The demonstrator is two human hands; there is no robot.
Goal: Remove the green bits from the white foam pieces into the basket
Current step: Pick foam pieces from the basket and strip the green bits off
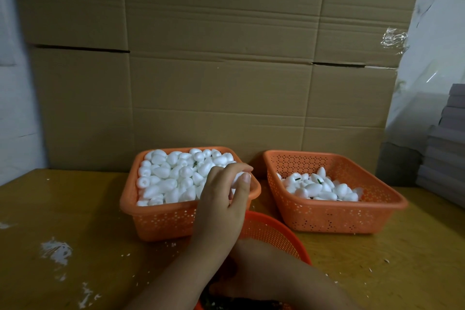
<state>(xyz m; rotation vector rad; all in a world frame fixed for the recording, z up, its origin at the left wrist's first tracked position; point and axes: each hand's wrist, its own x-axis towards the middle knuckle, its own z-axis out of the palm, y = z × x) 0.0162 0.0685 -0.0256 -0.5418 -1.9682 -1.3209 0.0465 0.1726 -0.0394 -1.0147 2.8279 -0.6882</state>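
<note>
My left hand [224,199] reaches over the near right corner of the left orange basket [161,211], which is heaped with white foam pieces [171,176]. Its thumb and fingers pinch one white foam piece [238,177]. The right orange basket [339,216] holds fewer foam pieces [324,190], some with green bits [319,181] sticking out. Close to me is a round orange basket [271,231] with dark green bits [214,302] in it. My right hand [226,288] lies low inside that round basket, and its fingers are lost in shadow.
All three baskets sit on a yellow-brown wooden table [75,221] dotted with white foam crumbs. Stacked cardboard boxes [214,70] form a wall right behind the baskets. A pile of grey sheets [445,153] stands at the table's right edge.
</note>
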